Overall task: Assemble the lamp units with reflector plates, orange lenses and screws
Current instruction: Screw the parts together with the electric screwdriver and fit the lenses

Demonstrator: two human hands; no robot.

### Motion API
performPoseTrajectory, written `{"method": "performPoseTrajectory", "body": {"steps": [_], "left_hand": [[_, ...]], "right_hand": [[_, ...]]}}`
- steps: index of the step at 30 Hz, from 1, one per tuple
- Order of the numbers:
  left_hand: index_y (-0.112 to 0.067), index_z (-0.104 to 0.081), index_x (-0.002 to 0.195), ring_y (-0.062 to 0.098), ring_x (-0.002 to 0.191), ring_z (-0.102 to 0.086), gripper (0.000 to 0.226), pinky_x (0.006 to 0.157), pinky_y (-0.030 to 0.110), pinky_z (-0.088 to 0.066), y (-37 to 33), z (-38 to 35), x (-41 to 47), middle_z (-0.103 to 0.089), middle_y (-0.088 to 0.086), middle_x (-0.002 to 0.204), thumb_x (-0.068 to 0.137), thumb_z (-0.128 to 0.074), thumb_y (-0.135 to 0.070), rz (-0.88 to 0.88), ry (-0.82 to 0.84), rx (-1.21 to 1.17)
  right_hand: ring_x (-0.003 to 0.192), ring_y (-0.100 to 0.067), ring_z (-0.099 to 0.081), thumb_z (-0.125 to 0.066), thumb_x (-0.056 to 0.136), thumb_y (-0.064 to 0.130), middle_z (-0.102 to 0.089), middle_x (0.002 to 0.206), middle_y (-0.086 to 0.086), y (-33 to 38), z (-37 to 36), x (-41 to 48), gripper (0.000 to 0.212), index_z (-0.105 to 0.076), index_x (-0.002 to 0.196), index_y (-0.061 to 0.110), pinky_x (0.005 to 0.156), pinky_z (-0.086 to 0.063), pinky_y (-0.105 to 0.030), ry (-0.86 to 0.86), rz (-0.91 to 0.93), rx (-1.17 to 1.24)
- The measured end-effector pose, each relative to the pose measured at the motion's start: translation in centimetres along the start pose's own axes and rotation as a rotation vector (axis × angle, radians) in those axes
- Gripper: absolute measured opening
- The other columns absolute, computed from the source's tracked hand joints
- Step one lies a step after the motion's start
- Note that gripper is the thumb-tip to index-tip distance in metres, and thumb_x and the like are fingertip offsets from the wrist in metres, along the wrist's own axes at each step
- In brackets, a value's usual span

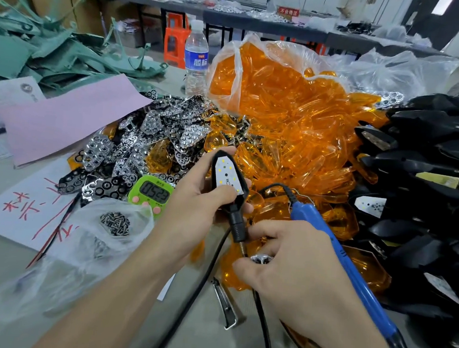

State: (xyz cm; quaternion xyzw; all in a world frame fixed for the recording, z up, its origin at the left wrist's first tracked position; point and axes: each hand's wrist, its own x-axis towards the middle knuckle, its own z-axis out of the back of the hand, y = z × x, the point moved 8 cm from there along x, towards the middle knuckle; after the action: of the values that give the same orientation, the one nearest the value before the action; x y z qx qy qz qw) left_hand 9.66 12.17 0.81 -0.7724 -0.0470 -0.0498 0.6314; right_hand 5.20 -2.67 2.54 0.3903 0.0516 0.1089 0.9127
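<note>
The person's left hand [193, 198] curls round a black plastic lamp housing [229, 179], white LED board facing up and stem pointing down toward the right hand [292, 265]. That hand pinches a small chrome reflector plate [262, 258] at its fingertips, just below the stem, with a blue electric screwdriver [327, 246] tucked along it. To seat the plate well, I'd keep the housing level, match its cups to the LEDs and press it flat before taking a lens from the clear orange plastic lenses [284, 109] heaped behind.
</note>
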Motion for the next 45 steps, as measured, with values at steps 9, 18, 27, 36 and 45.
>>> {"method": "performPoseTrajectory", "body": {"steps": [9,18,27,36,45], "left_hand": [[-0.027,-0.074,0.114,0.027,0.093,-0.075,0.042,0.072,0.035,-0.06,0.4,-0.4,-0.3,-0.076,0.011,0.104,0.083,-0.054,-0.006,0.01,0.021,-0.074],[-0.024,-0.075,0.106,0.021,0.078,-0.073,0.034,0.066,0.03,-0.058,0.7,-1.1,-0.5,-0.075,0.007,0.089,0.082,-0.056,-0.009,0.039,0.059,-0.003],[-0.026,-0.073,0.128,0.023,0.094,-0.072,0.036,0.076,0.033,-0.059,1.4,-4.0,-2.2,-0.075,0.016,0.115,0.097,-0.058,-0.016,0.103,0.317,0.033],[-0.019,-0.068,0.132,0.011,0.089,-0.068,0.046,0.076,0.024,-0.056,0.9,-4.8,-2.7,-0.076,0.011,0.108,0.09,-0.058,-0.003,0.034,0.336,0.065],[-0.023,-0.073,0.126,0.032,0.076,-0.068,0.049,0.062,0.04,-0.061,1.6,-4.9,-2.9,-0.072,0.018,0.092,0.084,-0.061,-0.001,0.154,0.333,-0.067]], "right_hand": [[0.062,0.005,-0.06,-0.079,0.068,0.052,-0.064,0.065,0.019,-0.7,-1.0,0.3,0.027,-0.056,0.07,0.036,0.052,-0.04,-0.009,-0.011,0.017,-0.124],[0.057,0.002,-0.062,-0.073,0.078,0.057,-0.068,0.061,0.018,-1.0,2.2,0.3,0.019,-0.073,0.078,0.039,0.051,-0.043,-0.012,-0.213,-0.007,0.157],[0.045,-0.001,-0.057,-0.079,0.083,0.039,-0.064,0.055,0.018,-1.5,3.2,0.2,0.011,-0.073,0.076,0.033,0.04,-0.037,-0.009,-0.489,0.033,0.314],[0.047,-0.008,-0.054,-0.08,0.085,0.009,-0.068,0.058,0.001,-2.8,2.4,1.5,0.027,-0.069,0.061,0.014,0.048,-0.045,-0.024,-0.267,-0.041,0.679],[0.05,-0.015,-0.053,-0.073,0.089,0.018,-0.06,0.056,-0.004,-2.8,2.7,1.2,0.029,-0.068,0.062,0.007,0.05,-0.046,-0.027,-0.267,-0.064,0.657]]}}
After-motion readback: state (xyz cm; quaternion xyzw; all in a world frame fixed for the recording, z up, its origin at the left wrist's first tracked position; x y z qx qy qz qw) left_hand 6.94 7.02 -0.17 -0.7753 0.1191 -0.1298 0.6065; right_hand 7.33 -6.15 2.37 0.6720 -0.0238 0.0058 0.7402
